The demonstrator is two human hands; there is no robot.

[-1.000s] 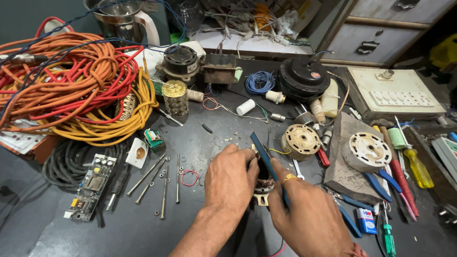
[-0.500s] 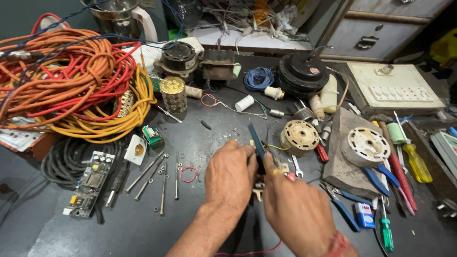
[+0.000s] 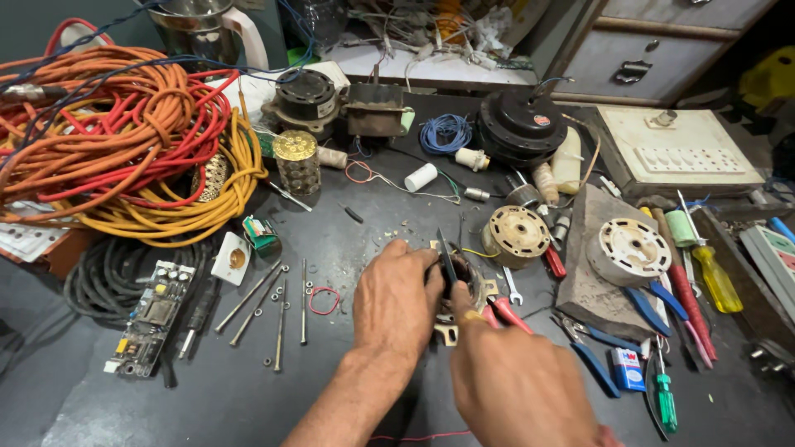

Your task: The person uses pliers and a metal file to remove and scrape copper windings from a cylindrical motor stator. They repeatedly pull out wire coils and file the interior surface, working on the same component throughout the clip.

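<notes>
The small motor core [image 3: 464, 285], a round dark piece with pale metal tabs at its edge, sits on the dark workbench [image 3: 248, 389] between the two hands and is largely hidden by them. The left hand [image 3: 396, 302] curls over its near-left side, fingers closed against it to steady it. The right hand [image 3: 517, 385] comes in from the near right; its fingers are closed on a thin dark blade-like tool [image 3: 447, 261] whose tip stands upright at the core's top, though the exact pinch is hidden. Judging by this, the work on the core is mid-way: it is out of any housing, and the prying or scraping looks unfinished. Just right of the grip lie red-handled pliers [image 3: 513, 316] and a small spanner [image 3: 512, 285]; beyond them a cream rotor disc [image 3: 515, 234]. Left of the grip lie long bolts [image 3: 248, 296] and a red ring [image 3: 324, 300], all loose, suggesting reassembly remains.
</notes>
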